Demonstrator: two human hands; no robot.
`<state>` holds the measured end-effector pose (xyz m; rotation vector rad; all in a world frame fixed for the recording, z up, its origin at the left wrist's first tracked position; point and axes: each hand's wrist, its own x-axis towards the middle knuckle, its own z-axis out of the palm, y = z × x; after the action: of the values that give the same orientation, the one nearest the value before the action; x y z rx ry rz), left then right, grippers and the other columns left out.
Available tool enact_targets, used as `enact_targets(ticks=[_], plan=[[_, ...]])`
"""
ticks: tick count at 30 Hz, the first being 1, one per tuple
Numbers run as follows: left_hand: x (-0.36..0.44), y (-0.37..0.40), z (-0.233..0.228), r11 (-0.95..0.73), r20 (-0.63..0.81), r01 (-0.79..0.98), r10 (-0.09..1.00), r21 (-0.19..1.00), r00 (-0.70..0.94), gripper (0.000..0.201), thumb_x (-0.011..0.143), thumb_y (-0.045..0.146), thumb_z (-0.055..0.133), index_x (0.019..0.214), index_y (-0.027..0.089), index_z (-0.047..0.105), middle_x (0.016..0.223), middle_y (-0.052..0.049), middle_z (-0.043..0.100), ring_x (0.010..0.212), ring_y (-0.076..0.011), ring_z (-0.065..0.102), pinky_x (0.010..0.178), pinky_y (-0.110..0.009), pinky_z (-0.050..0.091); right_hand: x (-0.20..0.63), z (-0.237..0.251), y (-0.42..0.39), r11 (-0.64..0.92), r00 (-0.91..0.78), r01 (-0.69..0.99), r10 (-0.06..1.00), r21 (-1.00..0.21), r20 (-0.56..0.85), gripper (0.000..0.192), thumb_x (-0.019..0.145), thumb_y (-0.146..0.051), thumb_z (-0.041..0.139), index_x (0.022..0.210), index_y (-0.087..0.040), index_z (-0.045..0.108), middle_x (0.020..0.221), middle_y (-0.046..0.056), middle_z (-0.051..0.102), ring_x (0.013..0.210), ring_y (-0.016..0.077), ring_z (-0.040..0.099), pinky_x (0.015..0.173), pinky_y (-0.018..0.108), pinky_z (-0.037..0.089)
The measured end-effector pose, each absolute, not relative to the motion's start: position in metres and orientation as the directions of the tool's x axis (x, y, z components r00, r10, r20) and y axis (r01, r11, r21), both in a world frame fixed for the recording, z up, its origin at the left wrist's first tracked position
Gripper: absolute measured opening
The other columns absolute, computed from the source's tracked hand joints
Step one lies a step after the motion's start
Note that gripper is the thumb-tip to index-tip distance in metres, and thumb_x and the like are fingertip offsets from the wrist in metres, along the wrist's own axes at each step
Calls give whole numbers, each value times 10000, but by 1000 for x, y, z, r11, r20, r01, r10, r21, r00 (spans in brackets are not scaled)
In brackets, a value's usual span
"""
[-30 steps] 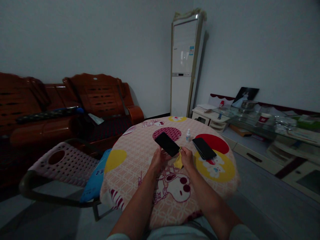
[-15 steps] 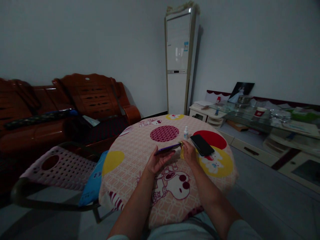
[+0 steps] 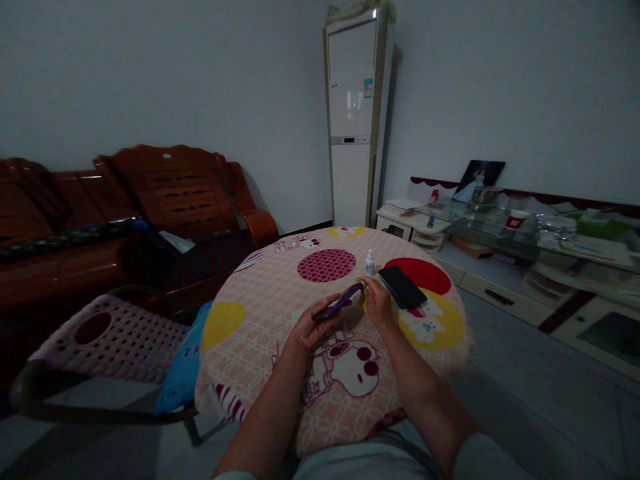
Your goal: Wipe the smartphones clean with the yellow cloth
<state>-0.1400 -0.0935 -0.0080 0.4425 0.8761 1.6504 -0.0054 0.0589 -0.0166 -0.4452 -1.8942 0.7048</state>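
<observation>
A thin dark phone with a purple edge (image 3: pixel 339 303) is held tilted above the table by my left hand (image 3: pixel 313 325), fingers under it and thumb along its side. At its far right end, my right hand (image 3: pixel 379 303) pinches a small yellow cloth (image 3: pixel 363 283) against the phone; part of the cloth is hidden by the fingers. Just beyond stands a small white bottle (image 3: pixel 370 263), upright. To the right of my right hand a second phone, black (image 3: pixel 402 287), lies flat on the patterned tablecloth (image 3: pixel 265 293).
A woven chair (image 3: pixel 115 333) with a blue cushion (image 3: pixel 183 363) stands at the table's left. Behind it is a wooden sofa (image 3: pixel 170 187). A tall white air conditioner (image 3: pixel 350 120) fills the corner. On the right, a low cabinet (image 3: pixel 490 293) carries a paper cup (image 3: pixel 515 220) and clutter.
The phone in my left hand has tipped, its right end now slanting further up. My right hand stays at that end with the yellow cloth. The camera view has shifted slightly.
</observation>
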Motion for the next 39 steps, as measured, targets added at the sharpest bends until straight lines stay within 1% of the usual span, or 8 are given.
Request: enact_targets(ticks=[6, 11, 14, 18, 21, 24, 32, 39], plan=[[-132, -93, -7, 36, -151, -552, 975, 833, -164, 459, 789, 270, 692, 1209, 98, 626, 1096, -189, 672, 563, -78, 573, 404, -134, 381, -4, -15, 62, 827, -445, 8, 506, -562, 739, 374, 912, -217, 327, 1104, -183, 646, 1027, 95, 681, 981, 212, 620, 875, 323, 482], [-125, -89, -15, 82, -174, -544, 977, 835, -121, 443, 819, 437, 643, 1086, 84, 671, 895, -160, 693, 576, -119, 591, 424, -169, 401, -6, -12, 55, 892, -516, 118, 430, -435, 741, 382, 915, -174, 316, 1122, -135, 634, 939, 123, 662, 907, 227, 601, 821, 325, 474], [-125, -88, -19, 114, -182, -565, 981, 817, -66, 445, 840, 415, 607, 1117, 68, 645, 832, -156, 701, 564, -145, 616, 471, -208, 450, -9, -12, 50, 898, -557, 203, 433, -389, 709, 388, 914, -155, 316, 1143, -122, 628, 919, 131, 653, 896, 233, 585, 819, 324, 458], [-126, -89, -14, 78, -120, -709, 993, 701, -10, 491, 860, 381, 516, 1203, 36, 585, 1012, -210, 694, 806, -250, 686, 641, -317, 534, -11, -16, 54, 830, -476, 260, 555, -494, 682, 388, 888, -139, 337, 1153, -145, 621, 915, 114, 661, 882, 218, 593, 801, 306, 452], [-127, -89, -7, -14, -32, -813, 999, 582, -39, 580, 863, 426, 467, 1268, 16, 531, 1203, -247, 618, 1079, -336, 617, 853, -469, 506, -10, -18, 60, 738, -335, 204, 670, -644, 662, 370, 869, -177, 358, 1136, -166, 614, 949, 90, 677, 860, 201, 614, 783, 295, 460], [-127, -87, -5, -69, -22, -849, 995, 524, -95, 569, 887, 413, 455, 1318, 42, 490, 1280, -227, 579, 1171, -342, 564, 930, -511, 467, -10, -17, 57, 653, -268, 122, 746, -747, 609, 326, 863, -234, 382, 1073, -195, 629, 875, 46, 687, 791, 188, 625, 737, 282, 464], [-127, -86, -3, -79, -301, -802, 901, 592, -311, 383, 921, 386, 505, 1108, 68, 605, 824, -133, 724, 613, -191, 696, 546, -273, 565, -14, -11, 34, 576, -303, -20, 776, -817, 554, 283, 838, -304, 453, 917, -161, 683, 763, 32, 681, 705, 183, 602, 655, 267, 451], [-123, -90, 7, -182, -302, -746, 833, 640, -463, 171, 896, 263, 557, 891, 107, 628, 675, -67, 698, 508, -143, 656, 451, -201, 525, -21, -12, 19, 500, -371, -210, 754, -840, 542, 260, 846, -328, 499, 965, -167, 665, 805, 29, 682, 699, 161, 612, 638, 254, 468]])
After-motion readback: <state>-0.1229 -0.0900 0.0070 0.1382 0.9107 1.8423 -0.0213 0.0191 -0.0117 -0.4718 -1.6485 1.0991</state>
